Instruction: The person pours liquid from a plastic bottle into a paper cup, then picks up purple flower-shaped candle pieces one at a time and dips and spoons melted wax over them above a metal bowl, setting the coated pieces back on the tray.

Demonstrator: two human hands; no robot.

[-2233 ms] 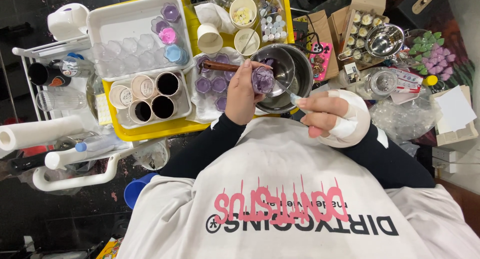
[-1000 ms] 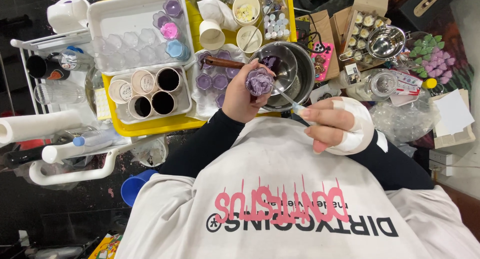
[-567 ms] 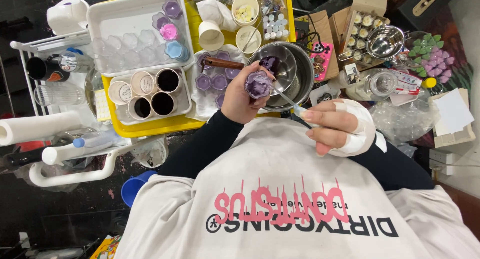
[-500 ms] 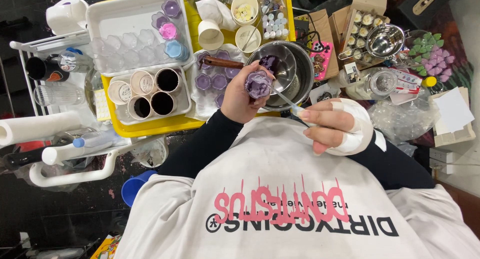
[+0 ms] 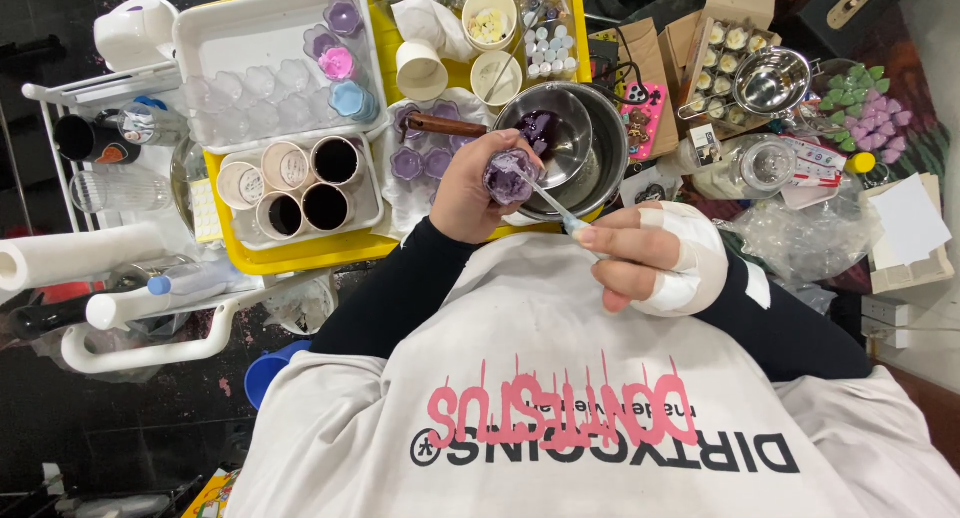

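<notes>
Steel pot [image 5: 600, 143] sat just beyond your hands. Your left hand [image 5: 470, 183] was closed around a purple flower-shaped mould [image 5: 507, 178] near its rim. Your bandaged right hand [image 5: 650, 258] pinched a thin stick [image 5: 548, 200], slanting up-left into the mould.

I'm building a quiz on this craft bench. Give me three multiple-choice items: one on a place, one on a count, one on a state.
1. Where is the small purple mould?
A in the left hand
B on the floor
C on the paper roll

2. How many round cups stand in the tray with dark and pale cups?
A two
B four
C seven

3. The right hand is
A bare
B bandaged
C gloved

A: the left hand grips the purple mould.
B: four sit in the cup tray.
B: white wrap covers the right hand, which holds a thin tool.
</notes>
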